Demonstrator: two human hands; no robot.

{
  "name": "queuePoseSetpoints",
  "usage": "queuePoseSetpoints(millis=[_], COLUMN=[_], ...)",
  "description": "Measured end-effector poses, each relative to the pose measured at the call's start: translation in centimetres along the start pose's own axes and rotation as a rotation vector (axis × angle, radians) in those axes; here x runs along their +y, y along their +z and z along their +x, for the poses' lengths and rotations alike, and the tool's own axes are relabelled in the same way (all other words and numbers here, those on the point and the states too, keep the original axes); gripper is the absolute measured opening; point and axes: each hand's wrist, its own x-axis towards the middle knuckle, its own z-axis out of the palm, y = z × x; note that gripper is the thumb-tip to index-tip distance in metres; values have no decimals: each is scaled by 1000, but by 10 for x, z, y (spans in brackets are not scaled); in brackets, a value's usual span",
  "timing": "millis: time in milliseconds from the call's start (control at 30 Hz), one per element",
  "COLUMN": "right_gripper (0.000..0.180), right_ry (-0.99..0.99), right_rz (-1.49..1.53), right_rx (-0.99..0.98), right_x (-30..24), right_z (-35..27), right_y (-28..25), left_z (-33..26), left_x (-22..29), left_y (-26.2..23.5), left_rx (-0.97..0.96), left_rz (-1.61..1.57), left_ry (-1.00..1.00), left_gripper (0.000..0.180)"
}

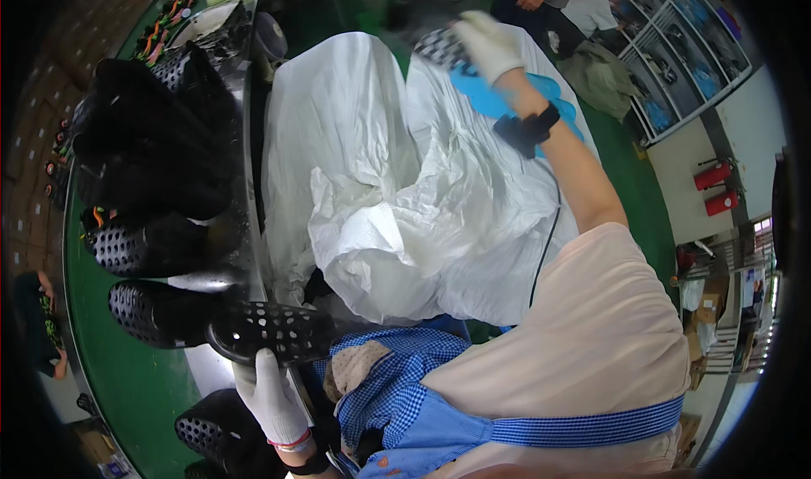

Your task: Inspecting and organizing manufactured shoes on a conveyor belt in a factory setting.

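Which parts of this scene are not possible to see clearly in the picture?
Head view only:
- Black perforated shoe in the right hand: motion-blurred, and the hand covers part of it.
- Inside of the big white sack: hidden by its folds.
- Left hand: fingertips hidden behind another black shoe.
- Shelf items: too small.

This was a shoe factory floor, shown by the black perforated clogs (160,183) crowding a green conveyor belt (127,378) at the left of the frame, big white bulk sacks (397,192) in the middle, and metal storage racks (693,48) and red fire extinguishers (716,187) at the right.
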Motion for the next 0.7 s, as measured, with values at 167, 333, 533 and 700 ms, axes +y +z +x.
queuePoseSetpoints(millis=[167, 333, 533, 700], right_gripper=[30, 29, 26, 25], right_ry=[3, -523, -695, -845], right_rz=[317, -92, -36, 56], right_rx=[-731, -980, -1323, -1344], right_x=[-120, -186, -229, -260], right_z=[-83, -121, -162, -179], right_y=[97, 129, 134, 147], left_z=[-7, -35, -53, -59], left_x=[10, 22, 23, 12], left_y=[-8, -31, -55, -67], left_rx=[24, 229, 104, 24], left_rz=[-276, 73, -75, -156], left_ry=[134, 295, 62, -11], left_gripper=[36, 37, 27, 21])
